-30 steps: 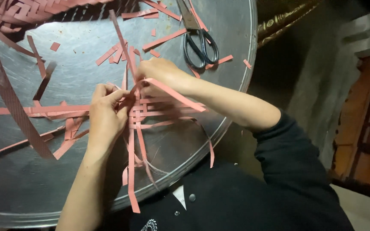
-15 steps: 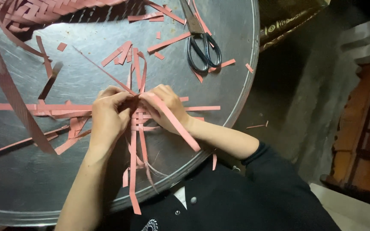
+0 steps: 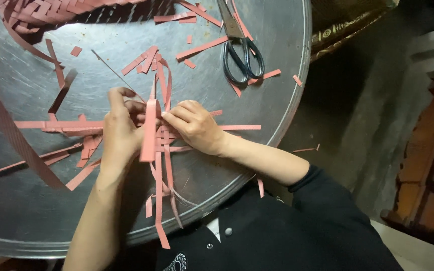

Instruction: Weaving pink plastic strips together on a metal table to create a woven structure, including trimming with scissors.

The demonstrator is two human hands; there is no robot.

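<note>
Currently both hands pinch the pink strip weave (image 3: 163, 135) mid-worktop (image 3: 36, 211): left hand (image 3: 121, 131) grip closed at 9 o'clock, right hand (image 3: 194, 126) at 3; scissors (image 3: 242, 47) at 1.

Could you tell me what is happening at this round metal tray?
A person is weaving pink strips together on a round metal tray. The left hand and the right hand both pinch strips where they cross, one strip folded upright between them. Black scissors lie at the far edge, loose offcuts lie around, and a woven piece sits at the top left.
</note>
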